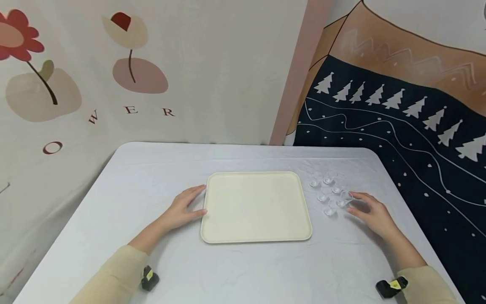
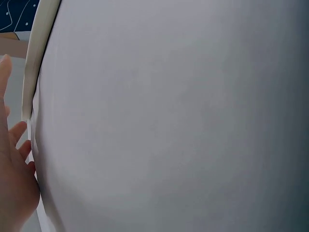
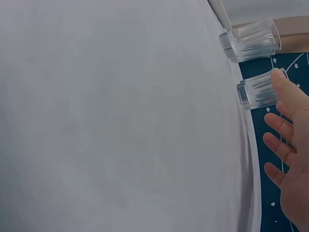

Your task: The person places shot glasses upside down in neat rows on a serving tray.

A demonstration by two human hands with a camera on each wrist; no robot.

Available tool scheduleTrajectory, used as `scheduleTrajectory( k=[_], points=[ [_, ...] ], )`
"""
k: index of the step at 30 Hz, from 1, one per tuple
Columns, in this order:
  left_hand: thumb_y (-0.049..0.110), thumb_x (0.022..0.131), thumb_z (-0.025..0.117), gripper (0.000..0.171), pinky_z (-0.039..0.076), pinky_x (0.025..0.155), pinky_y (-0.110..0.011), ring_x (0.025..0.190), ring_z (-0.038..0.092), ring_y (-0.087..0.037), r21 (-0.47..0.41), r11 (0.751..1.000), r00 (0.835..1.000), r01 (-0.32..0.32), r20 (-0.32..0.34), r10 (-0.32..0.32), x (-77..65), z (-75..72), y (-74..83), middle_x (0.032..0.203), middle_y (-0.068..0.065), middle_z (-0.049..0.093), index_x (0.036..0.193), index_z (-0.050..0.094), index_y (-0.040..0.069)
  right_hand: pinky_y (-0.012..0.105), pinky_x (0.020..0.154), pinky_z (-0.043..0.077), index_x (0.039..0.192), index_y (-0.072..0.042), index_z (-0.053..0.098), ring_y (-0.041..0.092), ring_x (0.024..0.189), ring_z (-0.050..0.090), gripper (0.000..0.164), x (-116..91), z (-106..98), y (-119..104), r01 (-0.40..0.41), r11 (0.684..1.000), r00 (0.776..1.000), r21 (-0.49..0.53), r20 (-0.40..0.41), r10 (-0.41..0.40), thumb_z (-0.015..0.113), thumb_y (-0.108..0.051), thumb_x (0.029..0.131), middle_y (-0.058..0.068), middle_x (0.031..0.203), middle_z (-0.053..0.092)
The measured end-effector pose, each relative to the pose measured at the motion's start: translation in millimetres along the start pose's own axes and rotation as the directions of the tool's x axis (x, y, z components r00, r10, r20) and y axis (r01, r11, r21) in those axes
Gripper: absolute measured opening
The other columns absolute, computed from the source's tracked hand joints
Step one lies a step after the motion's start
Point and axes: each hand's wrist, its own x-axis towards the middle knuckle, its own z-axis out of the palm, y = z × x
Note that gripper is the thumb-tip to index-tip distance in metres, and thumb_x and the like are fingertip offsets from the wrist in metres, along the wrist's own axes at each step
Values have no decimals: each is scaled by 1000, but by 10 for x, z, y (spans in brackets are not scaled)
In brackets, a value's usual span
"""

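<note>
The left hand (image 1: 184,211) is open, its thumb and fingers spread and touching the left rim of the cream tray (image 1: 256,207). The right hand (image 1: 373,213) is also open, thumb and fingers apart beside the nearest clear cup (image 1: 344,200); whether they touch it, I cannot tell. Five other cups (image 1: 328,180) stand upright close to this one, between the tray and the right edge of the table (image 1: 250,270). The tray lies flat around the table's middle, nearer to its far edge. Behind the far right corner hangs a dark fabric (image 1: 364,118) with white trees
</note>
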Motion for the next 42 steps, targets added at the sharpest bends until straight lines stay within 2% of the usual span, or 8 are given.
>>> scheduleTrajectory(
  k=[6,12,15,19,22,28,35,42],
  points=[
    [47,85,68,81,10,108,-63,138,25,-37,79,996,999,-37,-10,38,6,53,-47,149,-13,36,150,33,13,52,92,41,123,2,59,43,117,47,47,-8,67,3,-27,999,999,-30,-22,26,75,-22,85,22,125,56],
    [48,83,70,82,10,107,-63,137,26,-37,94,993,997,-74,-22,77,6,71,-42,149,-13,37,148,36,11,51,93,40,119,1,61,43,117,48,45,-15,111,14,-28,999,999,-46,-41,27,75,-23,85,22,123,57],
    [48,83,70,82,10,108,-62,137,25,-37,104,991,996,-82,-15,84,10,72,-40,150,-12,36,148,37,11,25,97,42,118,1,62,42,116,49,43,-20,136,27,-20,998,998,-55,-52,17,75,-23,85,21,121,58],
    [48,83,70,81,10,108,-61,138,25,-35,118,989,996,-92,-7,94,19,70,-40,151,-10,35,147,37,11,-1,85,27,116,1,64,40,112,51,41,-17,180,47,4,999,996,-54,-85,-9,77,-19,83,21,117,60],
    [48,83,70,81,10,108,-60,138,25,-35,120,988,995,-94,-2,95,17,69,-38,151,-10,34,147,38,10,2,87,32,114,1,64,39,110,52,39,-13,213,55,6,998,995,-64,-101,-13,78,-17,82,21,115,61],
    [47,83,71,81,10,108,-60,138,25,-35,116,989,996,-89,-3,90,3,76,-50,152,-10,34,146,39,9,43,91,44,114,-1,65,39,111,51,38,2,261,59,-32,996,993,-78,-113,23,76,-20,84,20,114,61],
    [46,83,71,80,10,108,-61,138,24,-36,117,989,996,-91,-10,93,-6,90,-66,152,-9,33,146,40,9,34,90,47,111,-1,66,37,107,54,35,31,313,66,-29,996,989,-80,-149,17,78,-16,82,19,111,62],
    [46,82,72,80,10,108,-61,138,24,-35,115,990,996,-87,-9,89,-3,85,-56,152,-10,33,146,40,9,46,90,45,109,0,66,38,108,53,33,30,328,70,-43,996,987,-78,-159,31,78,-13,81,20,111,62]
  ],
)
